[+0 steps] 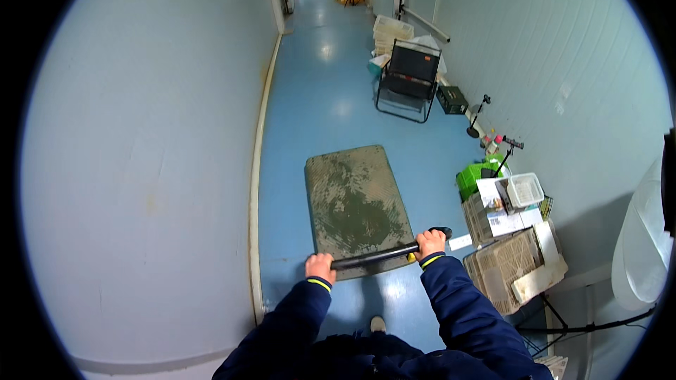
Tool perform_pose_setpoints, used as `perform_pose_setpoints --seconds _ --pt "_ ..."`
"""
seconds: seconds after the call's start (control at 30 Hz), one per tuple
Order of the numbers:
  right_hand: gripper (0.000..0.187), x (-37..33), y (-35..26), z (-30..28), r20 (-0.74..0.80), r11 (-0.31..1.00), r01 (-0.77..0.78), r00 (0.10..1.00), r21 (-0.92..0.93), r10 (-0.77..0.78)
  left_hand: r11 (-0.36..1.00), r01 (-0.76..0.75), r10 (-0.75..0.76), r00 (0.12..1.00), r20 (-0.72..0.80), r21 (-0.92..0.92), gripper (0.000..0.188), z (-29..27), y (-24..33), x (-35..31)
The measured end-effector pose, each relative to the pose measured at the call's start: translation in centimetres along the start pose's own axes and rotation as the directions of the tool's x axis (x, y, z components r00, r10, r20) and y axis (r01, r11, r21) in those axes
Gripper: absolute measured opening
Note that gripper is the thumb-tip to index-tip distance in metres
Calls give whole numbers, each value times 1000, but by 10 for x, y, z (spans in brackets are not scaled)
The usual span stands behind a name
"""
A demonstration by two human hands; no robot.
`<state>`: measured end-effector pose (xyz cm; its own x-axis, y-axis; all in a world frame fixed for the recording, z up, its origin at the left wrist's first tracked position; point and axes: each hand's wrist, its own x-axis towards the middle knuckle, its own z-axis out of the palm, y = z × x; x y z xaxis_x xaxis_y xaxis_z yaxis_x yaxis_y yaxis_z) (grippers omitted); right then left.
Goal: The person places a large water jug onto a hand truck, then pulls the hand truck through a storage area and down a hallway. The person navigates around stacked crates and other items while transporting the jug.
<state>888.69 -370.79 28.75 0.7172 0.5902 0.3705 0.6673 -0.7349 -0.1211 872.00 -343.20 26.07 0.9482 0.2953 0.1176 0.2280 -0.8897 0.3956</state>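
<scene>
Both my hands grip the black push handle [377,256] of a flat platform cart. My left hand [320,267] is wrapped round its left end, and my right hand [430,242] round the part near its right end. Beyond the handle lies the cart's deck [355,200], a dark green-grey rectangle with worn, dirty patches and nothing loaded on it. The handle slants a little, its right end farther forward. Dark blue sleeves with yellow cuff edges cover my arms. The cart's wheels are hidden.
A black folding chair [410,74] stands ahead on the right, before stacked pale crates [391,32]. Along the right wall are a dark box [452,100], a small stand [479,118], a green bin [473,179] and beige crates [503,267]. A bare wall [155,155] borders the left.
</scene>
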Motion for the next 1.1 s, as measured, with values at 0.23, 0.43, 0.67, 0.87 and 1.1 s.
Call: perform_pose_setpoints --seconds 0.23,0.43,0.67,0.87,1.1 --pt "17 142 95 42 91 995 -8 996 -100 17 992 -117 119 993 23 -50 29 24 22 141" --pt "28 267 117 87 119 987 -25 992 -160 45 994 -96 98 995 30 -54 24 4 -4 264" --pt "26 398 121 160 158 980 -37 985 -194 69 999 -27 35 982 184 -46 28 -7 -76 398" --pt "31 544 74 226 69 996 17 998 -85 -11 998 1 3 998 58 -55 28 -3 -196 529" --pt "28 710 58 299 103 993 103 989 59 -109 965 260 -251 954 -161 34 26 5 -285 689"
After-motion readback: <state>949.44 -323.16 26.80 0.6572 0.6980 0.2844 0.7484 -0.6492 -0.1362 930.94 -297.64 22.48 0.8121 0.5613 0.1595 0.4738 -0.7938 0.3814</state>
